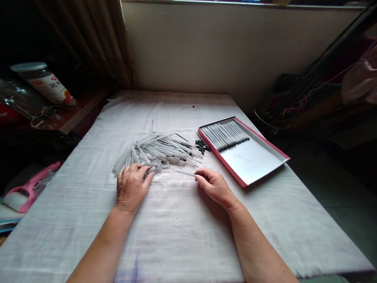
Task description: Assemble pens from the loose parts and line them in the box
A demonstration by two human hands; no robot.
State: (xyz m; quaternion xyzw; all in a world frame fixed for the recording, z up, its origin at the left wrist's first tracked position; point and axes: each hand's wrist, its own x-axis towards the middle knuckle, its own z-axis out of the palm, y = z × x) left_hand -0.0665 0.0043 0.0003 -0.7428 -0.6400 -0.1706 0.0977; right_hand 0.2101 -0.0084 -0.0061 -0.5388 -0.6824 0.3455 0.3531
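My right hand [212, 184] is closed in a pinch around a thin, translucent pen barrel [185, 173], whose tip points left over the cloth; its other end is hidden by the fingers. At the near left edge of a loose pile of pen barrels [165, 147] rests my left hand [132, 184], fingers bent and thumb apart from the index finger. Short clear caps [159, 166] lie beside its fingertips. Right of the pile sits a small heap of black plugs [200, 146]. A shallow red-rimmed box lid [259, 161] holds a row of pens [225, 135] with black ends.
A pale cloth [173, 243] covers the table. To the left, a lidded jar [44, 80] and glasses [43, 116] stand on a side surface, with a pink-handled tape dispenser [29, 188] lower down. Behind the table is a wall [188, 51]. A tiny red bit [193, 106] lies near the far edge.
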